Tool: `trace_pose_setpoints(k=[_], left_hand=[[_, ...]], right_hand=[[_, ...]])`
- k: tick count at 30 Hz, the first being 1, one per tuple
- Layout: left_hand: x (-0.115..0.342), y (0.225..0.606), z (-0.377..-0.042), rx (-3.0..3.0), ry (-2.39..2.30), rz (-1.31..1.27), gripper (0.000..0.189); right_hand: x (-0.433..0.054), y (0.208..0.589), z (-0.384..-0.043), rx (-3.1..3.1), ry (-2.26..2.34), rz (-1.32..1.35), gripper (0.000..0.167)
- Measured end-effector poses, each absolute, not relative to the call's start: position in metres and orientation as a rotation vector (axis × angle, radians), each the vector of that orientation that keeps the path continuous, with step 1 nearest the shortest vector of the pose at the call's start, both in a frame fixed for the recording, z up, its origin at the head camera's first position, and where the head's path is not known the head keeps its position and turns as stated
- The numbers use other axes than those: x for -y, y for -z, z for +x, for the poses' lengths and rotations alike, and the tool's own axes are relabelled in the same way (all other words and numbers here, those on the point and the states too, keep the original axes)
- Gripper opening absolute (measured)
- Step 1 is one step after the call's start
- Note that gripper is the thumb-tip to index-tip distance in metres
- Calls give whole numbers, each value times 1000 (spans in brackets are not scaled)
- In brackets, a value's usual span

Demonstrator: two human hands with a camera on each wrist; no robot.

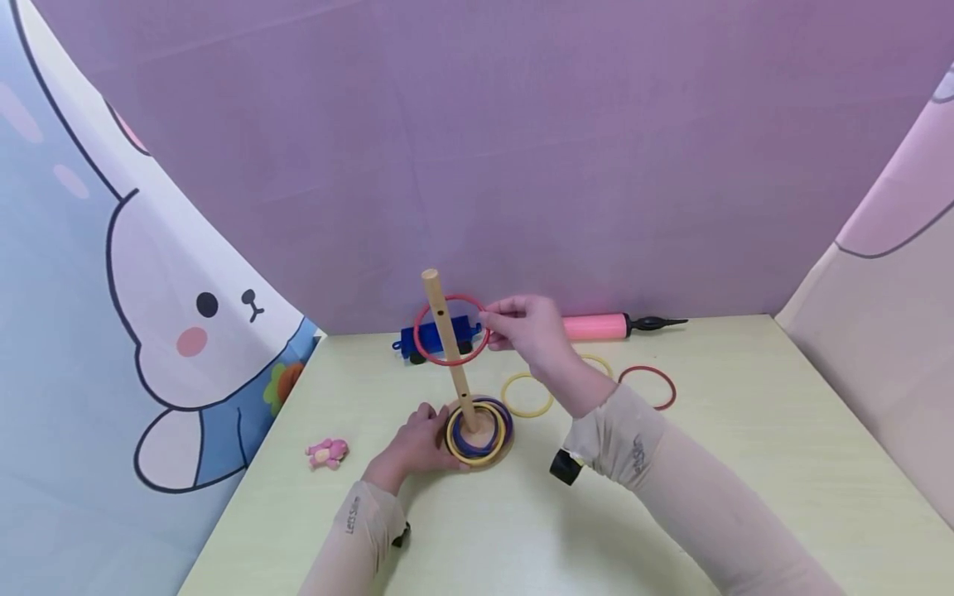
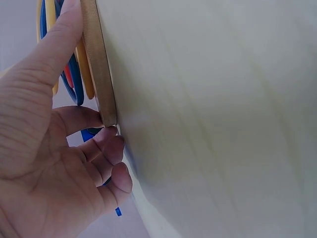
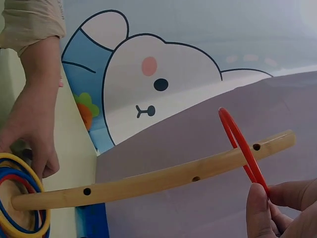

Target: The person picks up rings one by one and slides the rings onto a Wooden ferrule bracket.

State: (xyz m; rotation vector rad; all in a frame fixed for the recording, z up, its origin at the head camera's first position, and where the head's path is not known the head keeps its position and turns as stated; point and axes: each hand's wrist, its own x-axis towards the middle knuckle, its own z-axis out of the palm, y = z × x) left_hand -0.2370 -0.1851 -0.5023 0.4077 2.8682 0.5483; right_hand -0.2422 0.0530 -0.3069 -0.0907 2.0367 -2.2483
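Note:
A wooden ring-toss stand (image 1: 452, 348) has an upright post on a round base (image 3: 9, 196). Yellow, blue and red rings (image 3: 42, 218) lie stacked around the foot of the post. My left hand (image 1: 419, 440) grips the edge of the base, with the thumb on one side and the index finger at the rim in the left wrist view. Near the top of the post, my right hand (image 1: 532, 331) pinches a red ring (image 3: 241, 140) between thumb and fingers. In the right wrist view that ring encircles the post, tilted.
Behind the stand is a blue toy wagon (image 1: 440, 338). A pink pump (image 1: 596, 327) with a black nozzle lies by the back wall. Two yellow rings (image 1: 527, 415) and a red ring (image 1: 674, 389) lie to the right. A pink toy figure (image 1: 328, 453) lies at left.

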Motion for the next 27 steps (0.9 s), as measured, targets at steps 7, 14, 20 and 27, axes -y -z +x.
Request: trace_pose_setpoints(k=[7,14,20,27], left_hand=[[185,500,-236,-2868,-569,412,118],[185,501,-236,-2869,-566,413,118],[184,500,-236,-2865,-572,404,117],[184,501,-236,-2870,-572,400,115]], right_hand=[[-53,325,-242,-2009,2263,-65,18],[-54,345,-242,-2008,2257,-73,20],[-54,361,-241,-2024,2244,-54,17],[-55,385,-239,-2018,2232,-25,16]])
